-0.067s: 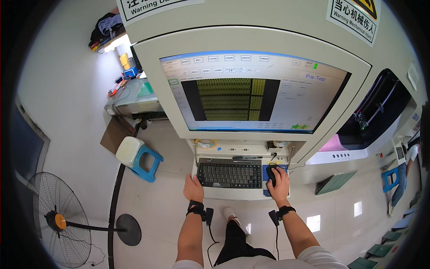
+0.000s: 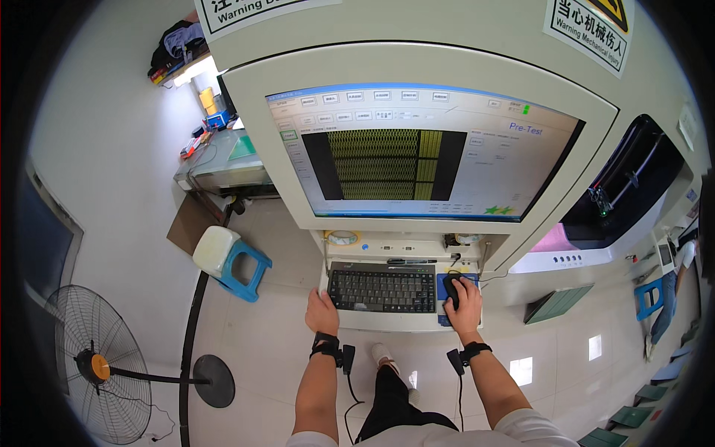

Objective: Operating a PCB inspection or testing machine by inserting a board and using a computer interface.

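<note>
My right hand (image 2: 468,304) is closed over a black computer mouse (image 2: 451,289), which sits on a blue mouse pad (image 2: 445,320) at the right of a pull-out keyboard tray (image 2: 387,322). At the tray's left front corner my left hand (image 2: 321,312) is closed, with its fingers curled round the edge. Between the hands lies a black keyboard (image 2: 383,290), touched by neither. Above it, a screen (image 2: 506,179) set in a beige machine cabinet shows a yellow-green striped pattern in a dark window. Both wrists wear black straps with cables.
Behind the keyboard are a pen (image 2: 411,261) and a tape roll (image 2: 342,238). To the left stand a blue-and-white stool (image 2: 242,261), a floor fan (image 2: 97,365) and a workbench (image 2: 223,171). Another machine (image 2: 618,194) and a green panel (image 2: 558,303) are on the right; a person (image 2: 670,298) is beyond.
</note>
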Motion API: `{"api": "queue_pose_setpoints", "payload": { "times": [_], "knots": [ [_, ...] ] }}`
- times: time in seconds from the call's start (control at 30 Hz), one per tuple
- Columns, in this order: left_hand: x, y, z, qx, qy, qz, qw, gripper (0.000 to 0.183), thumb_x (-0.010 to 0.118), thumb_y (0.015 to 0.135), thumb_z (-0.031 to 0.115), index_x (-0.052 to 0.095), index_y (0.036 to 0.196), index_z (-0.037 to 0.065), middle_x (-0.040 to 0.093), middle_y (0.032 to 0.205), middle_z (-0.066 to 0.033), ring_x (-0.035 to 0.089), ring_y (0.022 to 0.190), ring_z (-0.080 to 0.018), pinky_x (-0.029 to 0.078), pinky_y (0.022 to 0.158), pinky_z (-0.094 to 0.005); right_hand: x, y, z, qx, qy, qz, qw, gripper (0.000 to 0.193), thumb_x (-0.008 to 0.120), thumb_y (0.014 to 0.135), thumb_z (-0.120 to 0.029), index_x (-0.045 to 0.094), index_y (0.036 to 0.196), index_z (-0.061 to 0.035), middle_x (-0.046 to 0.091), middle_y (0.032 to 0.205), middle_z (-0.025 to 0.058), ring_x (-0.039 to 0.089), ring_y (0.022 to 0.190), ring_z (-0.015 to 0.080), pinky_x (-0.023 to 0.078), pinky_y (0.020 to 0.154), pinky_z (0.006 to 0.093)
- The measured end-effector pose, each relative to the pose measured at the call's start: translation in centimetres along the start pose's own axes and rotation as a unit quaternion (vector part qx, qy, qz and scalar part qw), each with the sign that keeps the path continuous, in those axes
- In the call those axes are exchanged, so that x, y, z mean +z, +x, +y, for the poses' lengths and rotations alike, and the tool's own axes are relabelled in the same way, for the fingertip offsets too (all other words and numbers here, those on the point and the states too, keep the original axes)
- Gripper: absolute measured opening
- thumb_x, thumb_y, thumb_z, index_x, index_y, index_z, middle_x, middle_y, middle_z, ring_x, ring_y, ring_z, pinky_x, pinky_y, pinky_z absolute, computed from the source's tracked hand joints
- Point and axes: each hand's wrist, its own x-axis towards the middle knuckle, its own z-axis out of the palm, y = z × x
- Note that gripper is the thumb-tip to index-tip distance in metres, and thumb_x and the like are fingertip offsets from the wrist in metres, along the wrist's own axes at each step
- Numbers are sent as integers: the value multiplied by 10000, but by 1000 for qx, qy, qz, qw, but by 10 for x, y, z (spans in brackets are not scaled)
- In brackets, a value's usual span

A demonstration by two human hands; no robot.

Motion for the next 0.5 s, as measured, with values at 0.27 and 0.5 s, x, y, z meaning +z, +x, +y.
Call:
{"api": "queue_pose_setpoints", "payload": {
  "times": [0.27,0.5],
  "knots": [
    [5,5,1,8,-1,12,1000,365,411,1028,343,574,1212,73,673,1116,-171,649,982,-387,508,807,-479,2,4,1,7,-9,-5,1000,521,680,749,-155,591,1261,-131,549,1305,98,488,1227,330,388,1009,458],
    [4,6,3,10,-3,12,1000,370,405,1031,339,572,1213,64,673,1117,-175,648,987,-387,507,811,-479,2,6,1,10,-9,-6,1000,524,678,751,-158,587,1266,-133,548,1309,94,483,1232,328,382,1013,458]
  ]
}}
